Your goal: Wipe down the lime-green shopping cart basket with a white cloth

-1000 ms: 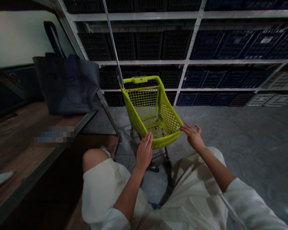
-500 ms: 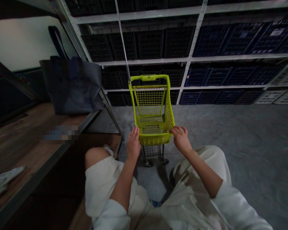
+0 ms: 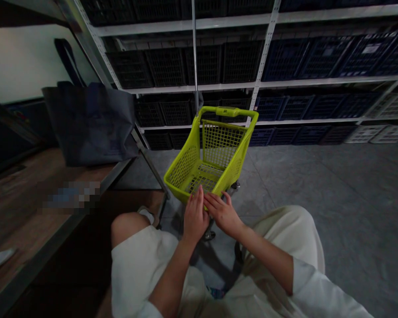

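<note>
A lime-green plastic shopping cart stands on the floor in front of my knees, turned at an angle, with its basket showing no goods inside. At its near rim my left hand rests with fingers stretched out and close together. My right hand lies beside it, fingers extended over the rim near the front right corner. The two hands nearly touch each other. Part of the rim is hidden beneath them. A thin metal pole rises from the cart's handle.
White metal shelves with black crates and blue crates line the back. On the left, a dark tote bag sits on a wooden bench. Grey concrete floor extends to the right.
The cart has swung round, its near end moving left and its handle right. My right hand has slid left along the rim towards my left hand, which has shifted slightly right.
</note>
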A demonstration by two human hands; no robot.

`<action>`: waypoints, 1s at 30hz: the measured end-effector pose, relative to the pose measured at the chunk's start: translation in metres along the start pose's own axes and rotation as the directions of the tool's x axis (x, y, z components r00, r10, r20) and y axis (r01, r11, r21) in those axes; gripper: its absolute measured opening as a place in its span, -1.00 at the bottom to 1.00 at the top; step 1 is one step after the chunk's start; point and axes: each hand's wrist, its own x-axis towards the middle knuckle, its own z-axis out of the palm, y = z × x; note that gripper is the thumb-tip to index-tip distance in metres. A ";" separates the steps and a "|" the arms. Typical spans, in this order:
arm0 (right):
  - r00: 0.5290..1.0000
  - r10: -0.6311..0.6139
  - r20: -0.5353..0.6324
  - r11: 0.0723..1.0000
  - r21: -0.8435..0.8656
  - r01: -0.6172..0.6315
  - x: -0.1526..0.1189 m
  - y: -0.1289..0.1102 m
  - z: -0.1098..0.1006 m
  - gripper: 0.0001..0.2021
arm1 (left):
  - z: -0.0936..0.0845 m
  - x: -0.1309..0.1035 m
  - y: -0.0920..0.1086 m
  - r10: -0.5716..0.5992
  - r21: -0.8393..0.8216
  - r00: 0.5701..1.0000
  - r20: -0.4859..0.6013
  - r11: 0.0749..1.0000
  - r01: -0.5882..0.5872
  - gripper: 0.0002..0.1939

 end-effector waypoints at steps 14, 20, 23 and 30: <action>0.952 0.276 -0.131 0.923 -0.240 -0.301 0.002 0.155 -0.044 -0.29 | -0.007 0.006 0.017 -0.061 0.166 0.993 0.101 0.985 0.044 -0.22; 0.991 0.102 -0.082 0.989 -0.097 -0.110 -0.006 0.058 -0.011 -0.34 | -0.002 0.003 0.024 -0.085 0.175 0.995 0.043 0.982 0.077 -0.32; 0.998 0.044 -0.050 0.999 -0.026 -0.045 -0.003 0.015 0.000 -0.41 | -0.002 0.002 0.022 -0.084 0.165 0.996 0.016 0.983 0.080 -0.43; 0.992 0.070 0.109 0.997 -0.031 -0.067 0.007 0.008 -0.017 -0.25 | -0.011 0.003 0.020 -0.104 0.138 0.995 -0.004 0.985 0.103 -0.56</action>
